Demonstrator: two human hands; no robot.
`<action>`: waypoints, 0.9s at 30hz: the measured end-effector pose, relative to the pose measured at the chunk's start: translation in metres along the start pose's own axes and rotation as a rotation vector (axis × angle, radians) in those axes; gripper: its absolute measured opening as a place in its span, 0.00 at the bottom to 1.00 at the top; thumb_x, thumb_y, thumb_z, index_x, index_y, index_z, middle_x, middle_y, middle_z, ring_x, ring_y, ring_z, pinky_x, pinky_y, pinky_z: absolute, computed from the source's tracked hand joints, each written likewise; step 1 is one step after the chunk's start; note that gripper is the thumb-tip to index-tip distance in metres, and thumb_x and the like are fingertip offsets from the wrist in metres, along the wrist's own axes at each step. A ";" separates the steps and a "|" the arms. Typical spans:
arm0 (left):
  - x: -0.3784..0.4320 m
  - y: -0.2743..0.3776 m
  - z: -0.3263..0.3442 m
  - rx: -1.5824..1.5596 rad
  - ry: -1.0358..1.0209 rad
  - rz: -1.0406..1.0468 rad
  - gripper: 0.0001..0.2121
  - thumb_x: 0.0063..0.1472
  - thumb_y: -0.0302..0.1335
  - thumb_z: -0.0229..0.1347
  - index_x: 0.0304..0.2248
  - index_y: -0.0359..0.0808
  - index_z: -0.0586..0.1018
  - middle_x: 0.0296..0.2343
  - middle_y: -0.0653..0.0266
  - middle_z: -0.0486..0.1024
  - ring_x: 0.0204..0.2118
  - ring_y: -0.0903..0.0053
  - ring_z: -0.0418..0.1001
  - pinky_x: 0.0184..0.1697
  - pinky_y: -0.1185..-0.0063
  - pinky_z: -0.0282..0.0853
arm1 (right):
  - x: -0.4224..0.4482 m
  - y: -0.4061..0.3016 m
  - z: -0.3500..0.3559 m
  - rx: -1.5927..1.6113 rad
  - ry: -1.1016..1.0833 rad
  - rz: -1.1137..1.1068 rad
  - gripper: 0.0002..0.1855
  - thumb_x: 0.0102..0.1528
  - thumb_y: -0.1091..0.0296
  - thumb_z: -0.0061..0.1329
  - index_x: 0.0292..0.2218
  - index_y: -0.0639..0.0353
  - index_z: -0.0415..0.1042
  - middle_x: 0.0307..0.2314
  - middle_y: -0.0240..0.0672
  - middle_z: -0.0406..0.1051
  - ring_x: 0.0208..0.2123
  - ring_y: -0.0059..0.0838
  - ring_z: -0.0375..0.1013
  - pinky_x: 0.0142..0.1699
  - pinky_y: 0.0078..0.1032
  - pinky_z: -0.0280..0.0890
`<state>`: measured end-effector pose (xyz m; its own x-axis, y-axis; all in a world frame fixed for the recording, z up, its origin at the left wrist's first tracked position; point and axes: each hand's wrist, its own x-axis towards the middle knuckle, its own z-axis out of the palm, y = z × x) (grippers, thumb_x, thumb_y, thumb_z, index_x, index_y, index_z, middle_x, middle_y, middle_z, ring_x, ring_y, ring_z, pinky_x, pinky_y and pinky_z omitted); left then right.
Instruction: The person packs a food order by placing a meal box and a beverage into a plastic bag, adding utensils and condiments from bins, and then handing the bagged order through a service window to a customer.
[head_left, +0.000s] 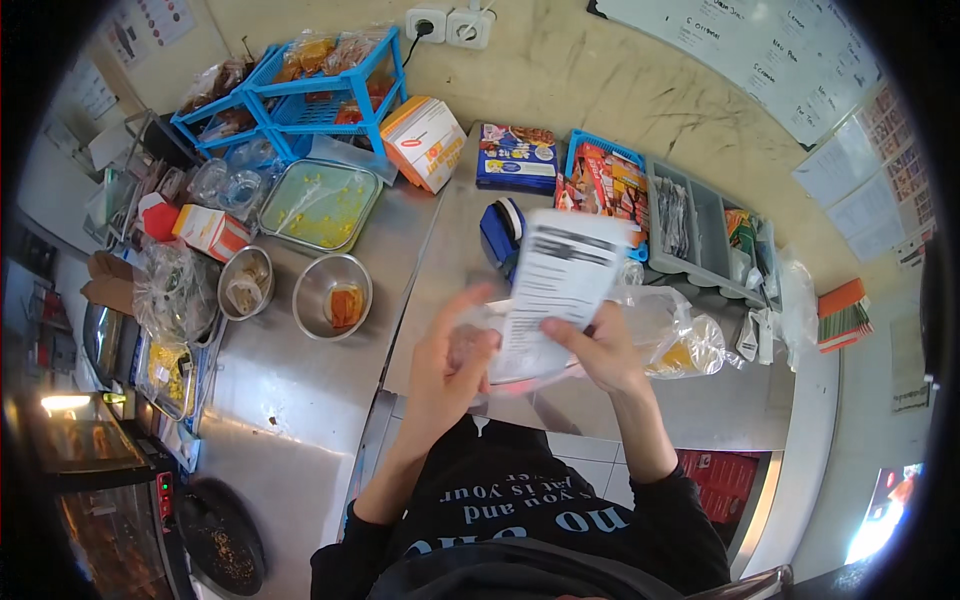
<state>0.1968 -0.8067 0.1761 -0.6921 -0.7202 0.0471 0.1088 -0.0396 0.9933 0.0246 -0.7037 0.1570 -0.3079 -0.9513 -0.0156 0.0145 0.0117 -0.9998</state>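
My right hand (604, 345) holds a long printed paper slip (562, 292), thumb on its face, above the steel counter. My left hand (454, 352) is blurred at the slip's left edge, its fingers around part of a clear plastic bag (472, 337). Something pink shows under the slip, too blurred to name. Behind the slip stands a blue tape dispenser (501, 232), partly covered. Right of my right hand lies a clear plastic bag with yellow contents (686, 345).
Two steel bowls (332, 296) and a glass tray (322, 206) stand on the left counter. Blue stacked racks (322, 82) hold bagged food. A grey cutlery organizer (705, 232), a blue basket (600, 142) and blue boxes (516, 157) line the wall.
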 end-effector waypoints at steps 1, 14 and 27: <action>-0.003 0.005 0.000 -0.073 0.064 -0.022 0.18 0.58 0.21 0.48 0.49 0.32 0.64 0.29 0.60 0.75 0.15 0.92 0.62 0.18 0.89 0.58 | -0.009 0.014 -0.010 -0.173 -0.005 -0.087 0.12 0.52 0.73 0.46 0.39 0.67 0.70 0.34 0.37 0.72 0.36 0.23 0.71 0.41 0.24 0.65; -0.041 -0.025 0.007 0.009 -0.213 -0.178 0.27 0.56 0.15 0.40 0.56 0.36 0.53 0.53 0.53 0.56 0.17 0.83 0.68 0.20 0.86 0.65 | -0.042 0.058 -0.007 -0.350 -0.144 0.347 0.20 0.54 0.55 0.45 0.40 0.63 0.70 0.29 0.39 0.73 0.30 0.26 0.71 0.36 0.24 0.64; 0.005 -0.012 -0.016 -0.103 -0.014 -0.031 0.34 0.55 0.15 0.42 0.58 0.40 0.40 0.53 0.47 0.54 0.16 0.92 0.65 0.16 0.93 0.61 | 0.035 0.073 0.031 -1.114 0.310 -0.330 0.19 0.49 0.64 0.49 0.42 0.59 0.63 0.43 0.44 0.61 0.45 0.45 0.60 0.47 0.36 0.56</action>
<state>0.2031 -0.8206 0.1627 -0.7065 -0.7075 0.0186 0.1590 -0.1331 0.9783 0.0447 -0.7454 0.0839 -0.3599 -0.8458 0.3937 -0.8911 0.1866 -0.4136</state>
